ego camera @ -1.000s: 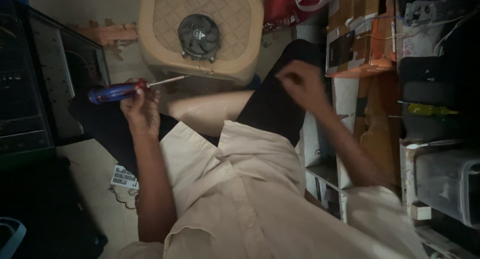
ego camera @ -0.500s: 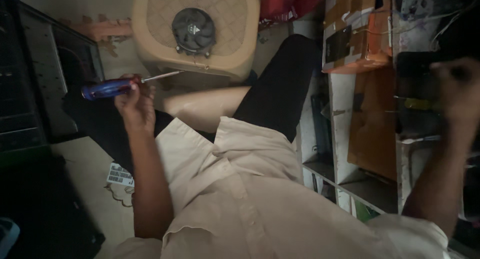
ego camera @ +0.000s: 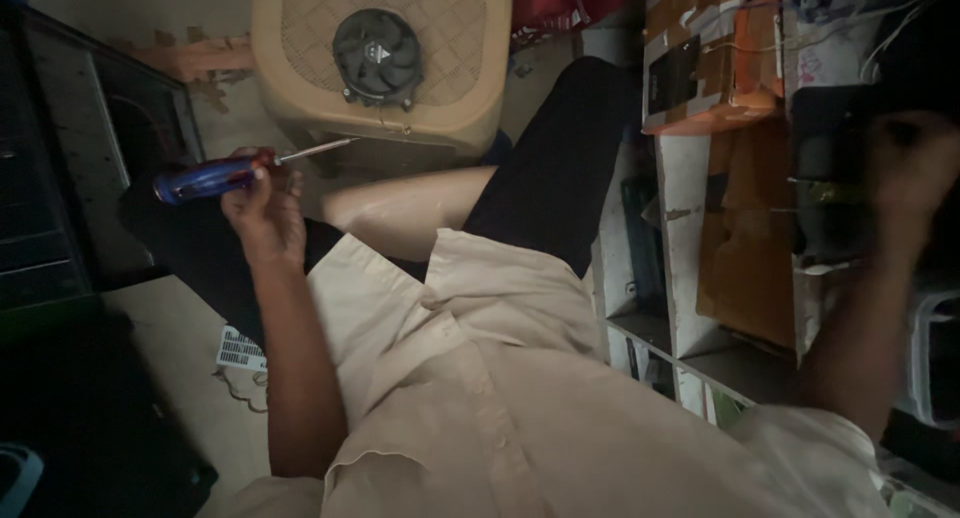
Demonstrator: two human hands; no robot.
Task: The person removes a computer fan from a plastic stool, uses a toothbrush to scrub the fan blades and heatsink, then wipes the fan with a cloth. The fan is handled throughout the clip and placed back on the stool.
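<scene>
your left hand [ego camera: 262, 210] is raised in front of your chest, forearm running up from the lower middle of the view, fingers curled tight around a screwdriver [ego camera: 232, 170]. you grip it where the blue handle meets the red collar, and it lies nearly level: the handle points left toward the dark computer case [ego camera: 60, 178], and the thin metal shaft points right and slightly up, its tip just short of the lower edge of the tan plastic stool [ego camera: 385, 63]. a black round cooler fan [ego camera: 377, 56] sits on top of that stool, above the shaft tip and apart from it.

your right hand [ego camera: 915, 168] is stretched far to the right, up at the shelving [ego camera: 680, 208] packed with boxes and dark items. it is blurred and dim, so you cannot tell whether it is spread or closed on anything.

your knee in dark cloth rises between the stool and the shelf edge, leaving a narrow gap there. bare floor lies open to the left below the screwdriver, with a small white ribbed part [ego camera: 240, 350] lying on it near your left elbow.
</scene>
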